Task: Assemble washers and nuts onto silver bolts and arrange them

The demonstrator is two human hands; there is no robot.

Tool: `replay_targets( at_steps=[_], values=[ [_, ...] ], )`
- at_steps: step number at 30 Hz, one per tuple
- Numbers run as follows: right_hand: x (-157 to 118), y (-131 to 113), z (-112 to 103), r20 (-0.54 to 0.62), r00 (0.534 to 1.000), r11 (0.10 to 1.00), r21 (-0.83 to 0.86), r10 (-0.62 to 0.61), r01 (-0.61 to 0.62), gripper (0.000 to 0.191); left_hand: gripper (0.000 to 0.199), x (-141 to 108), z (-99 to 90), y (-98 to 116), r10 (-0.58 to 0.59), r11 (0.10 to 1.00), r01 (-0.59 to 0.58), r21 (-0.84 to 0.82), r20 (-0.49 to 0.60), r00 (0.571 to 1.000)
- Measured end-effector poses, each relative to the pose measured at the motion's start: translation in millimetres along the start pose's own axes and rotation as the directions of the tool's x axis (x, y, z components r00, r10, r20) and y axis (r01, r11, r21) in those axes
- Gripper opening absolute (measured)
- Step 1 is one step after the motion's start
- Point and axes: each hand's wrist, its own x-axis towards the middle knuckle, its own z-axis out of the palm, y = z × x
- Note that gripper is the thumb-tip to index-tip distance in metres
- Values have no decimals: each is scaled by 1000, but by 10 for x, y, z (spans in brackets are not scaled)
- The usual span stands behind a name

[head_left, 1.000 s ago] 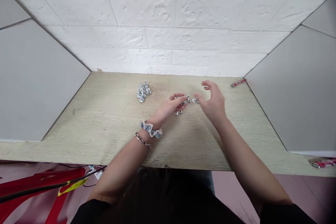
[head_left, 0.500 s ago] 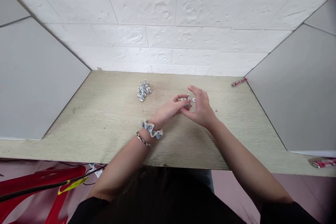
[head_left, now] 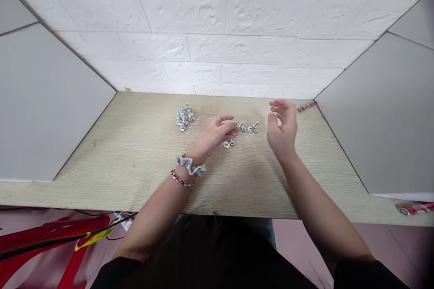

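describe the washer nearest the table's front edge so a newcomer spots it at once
On the pale table, find the left hand. Just off its fingertips, toward the front edge, a washer lies beside a nut: it's the wider, flatter ring.

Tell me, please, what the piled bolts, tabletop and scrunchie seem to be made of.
Piled bolts: probably metal, bright silvery finish, from their glints.
Tabletop: wood or wood-look laminate, matt pale, by its streaky grain.
Scrunchie: likely matt fabric, by its gathered ruffles.

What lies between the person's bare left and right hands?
In the head view, between the left hand and right hand lie silver metal bolts, small silver nuts and a flat round silver washer.
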Motion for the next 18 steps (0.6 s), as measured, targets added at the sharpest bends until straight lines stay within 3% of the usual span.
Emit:
replay_targets(
  at_steps=[3,6,8,10,18],
  values=[
    [29,8,-16,-48,999,1000,-4,11,-12,30,29,5,-15,9,-4,998,4,-58,-5,1000],
    [-19,-42,26,122,986,993,-20,-111,115,24,22,14,-13,-22,-39,991,44,-128,40,998],
    [-71,-77,75,269,945,980,-17,-184,196,19,16,27,-15,-53,-77,976,93,-198,84,993],
    [-115,-99,118,332,920,975,-14,-206,223,17,14,45,-23,-85,-119,951,147,-273,118,986],
    [-143,-133,140,362,908,969,-42,-212,243,14,28,83,-14,-184,-175,866,229,-444,160,972]
  ],
)
